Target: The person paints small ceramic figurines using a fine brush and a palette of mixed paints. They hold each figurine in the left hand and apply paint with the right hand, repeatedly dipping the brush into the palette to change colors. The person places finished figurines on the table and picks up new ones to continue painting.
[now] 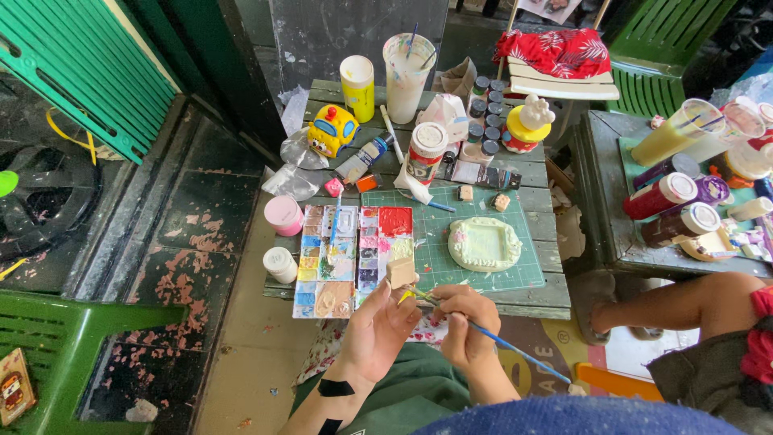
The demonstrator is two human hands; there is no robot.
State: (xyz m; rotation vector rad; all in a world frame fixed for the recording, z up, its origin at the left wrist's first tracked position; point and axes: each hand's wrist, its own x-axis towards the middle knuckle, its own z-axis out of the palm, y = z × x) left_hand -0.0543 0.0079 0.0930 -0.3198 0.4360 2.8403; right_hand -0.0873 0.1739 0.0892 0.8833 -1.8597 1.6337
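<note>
**Small beige piece held up for painting over a crowded tabletop**

The left hand (377,330) is raised with the palm up, its fingertips pinching a small beige square plaster piece (400,271) just above the near edge of the weathered green wooden tabletop (538,298). The right hand (465,325) is curled shut around a thin blue-handled paintbrush (515,350), whose bristle end points left towards the piece while the handle runs down to the right.

Just behind the piece lie two white rectangular paint palettes (354,258) with many coloured wells, side by side, with another brush resting on the left one. To their right a pale green scalloped plaster frame (485,243) lies flat on a green gridded cutting mat (451,270). Farther back stand a yellow car-shaped figurine (332,130), a tall clear plastic cup of cloudy water (407,68) holding brushes, and a row of small dark-capped paint bottles (485,113). Another person's bare knee (699,302) shows at the right.
</note>
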